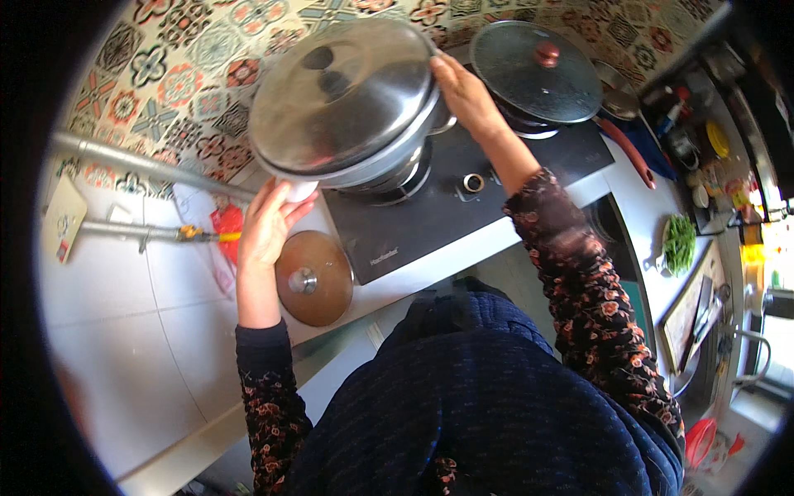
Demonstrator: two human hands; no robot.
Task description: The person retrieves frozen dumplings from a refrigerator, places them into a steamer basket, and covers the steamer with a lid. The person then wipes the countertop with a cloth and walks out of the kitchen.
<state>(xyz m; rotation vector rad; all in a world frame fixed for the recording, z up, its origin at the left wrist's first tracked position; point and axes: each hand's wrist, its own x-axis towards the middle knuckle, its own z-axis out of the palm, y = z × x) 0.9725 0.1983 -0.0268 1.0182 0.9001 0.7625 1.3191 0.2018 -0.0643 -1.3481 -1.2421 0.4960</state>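
A large, shiny steel pot with a domed lid point(347, 99) spans the left side of the cooktop point(459, 198). Two dark oval marks show on the lid; I cannot tell which is its knob. My left hand point(268, 226) grips the near left side, around a small white piece point(301, 191) under the rim, perhaps a handle. At the opposite edge, my right hand point(465, 96) has its fingers along the rim. Beneath the pot, a dark round base point(406, 186) partly shows; whether the pot rests on it cannot be seen.
A wok with a glass lid point(527, 74) occupies the right burner, its red handle point(626, 152) jutting rightward. A brown round lid point(314, 279) lies left of the cooktop. Greens point(679, 243) and a cutting board point(691, 304) with a knife are on the right counter. Metal pipes point(155, 155) cross at left.
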